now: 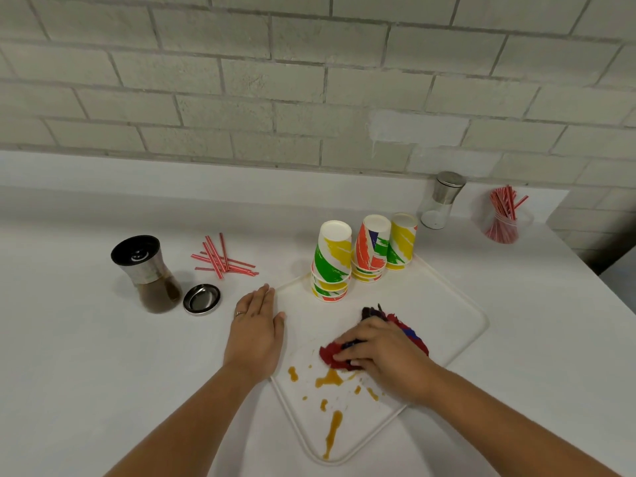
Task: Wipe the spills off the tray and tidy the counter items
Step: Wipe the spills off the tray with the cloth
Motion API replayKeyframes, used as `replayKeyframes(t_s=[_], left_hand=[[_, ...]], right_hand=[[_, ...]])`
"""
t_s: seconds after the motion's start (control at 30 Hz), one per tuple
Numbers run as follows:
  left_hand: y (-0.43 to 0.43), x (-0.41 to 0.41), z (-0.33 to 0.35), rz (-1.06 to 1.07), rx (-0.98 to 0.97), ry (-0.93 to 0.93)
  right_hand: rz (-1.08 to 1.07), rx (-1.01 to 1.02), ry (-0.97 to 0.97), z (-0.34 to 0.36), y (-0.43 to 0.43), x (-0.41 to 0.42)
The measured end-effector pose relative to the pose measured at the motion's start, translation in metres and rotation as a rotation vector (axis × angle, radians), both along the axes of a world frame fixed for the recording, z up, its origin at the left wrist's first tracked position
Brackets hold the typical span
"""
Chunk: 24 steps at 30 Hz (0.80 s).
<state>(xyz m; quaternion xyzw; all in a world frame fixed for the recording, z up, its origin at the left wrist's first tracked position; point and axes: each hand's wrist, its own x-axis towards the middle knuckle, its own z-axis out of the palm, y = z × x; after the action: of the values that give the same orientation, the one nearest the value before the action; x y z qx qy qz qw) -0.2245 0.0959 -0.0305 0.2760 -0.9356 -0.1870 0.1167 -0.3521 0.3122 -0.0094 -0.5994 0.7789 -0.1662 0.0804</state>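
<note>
Left hand (256,333): palm down, flat on the desk (86,339), forearm entering from the lower left. Fingers (263,297) straight and together, released, grasping nothing. They lie along the left rim of the tray (476,327); the thumb tip reaches onto the rim. A ring shows on one finger.

Right hand (385,356): forearm entering from the lower right, hand low over the tray's middle. Fingers (347,342) curled down onto the cloth (332,356), grasping it and pressing it to the tray.

Cloth: red with blue, bunched. One fold pokes out beyond the fingertips to the left; more shows behind the knuckles on the far side.

Spills (328,378): orange-brown blots on the tray, just nearer the camera than the cloth, the closest one touching its edge. A long streak (332,435) runs toward the tray's near corner.

Three stacks of paper cups (371,251), upside down, stand at the tray's far corner.

On the desk left of the tray: a metal lid (202,299), a grinder (148,273) with brown contents, loose straws (223,259). Far right: a clear grinder (442,201) and a glass of straws (504,218).
</note>
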Motion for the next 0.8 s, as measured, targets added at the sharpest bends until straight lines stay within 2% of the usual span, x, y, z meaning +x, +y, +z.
replayKeyframes(t_s=[0.07,0.2,0.4,0.57,0.73,0.8], left_hand=[[0.0,0.0,0.0,0.002,0.003,0.002],[0.0,0.001,0.001,-0.004,-0.004,-0.001],[0.001,0.001,0.002,-0.006,-0.011,0.005],[0.002,0.001,0.003,-0.008,-0.008,0.009],[0.001,0.001,0.002,-0.012,-0.013,0.007],[0.0,0.002,0.001,-0.009,-0.01,0.006]], right_hand=[[-0.006,0.012,0.003,0.004,0.014,-0.015],[-0.196,0.008,0.039,0.013,0.007,-0.035],[0.01,0.07,-0.066,0.008,0.023,-0.002],[-0.149,0.053,-0.027,0.019,0.023,-0.028],[0.0,0.062,-0.074,0.01,0.036,0.006],[-0.065,0.069,-0.08,0.015,0.05,-0.004]])
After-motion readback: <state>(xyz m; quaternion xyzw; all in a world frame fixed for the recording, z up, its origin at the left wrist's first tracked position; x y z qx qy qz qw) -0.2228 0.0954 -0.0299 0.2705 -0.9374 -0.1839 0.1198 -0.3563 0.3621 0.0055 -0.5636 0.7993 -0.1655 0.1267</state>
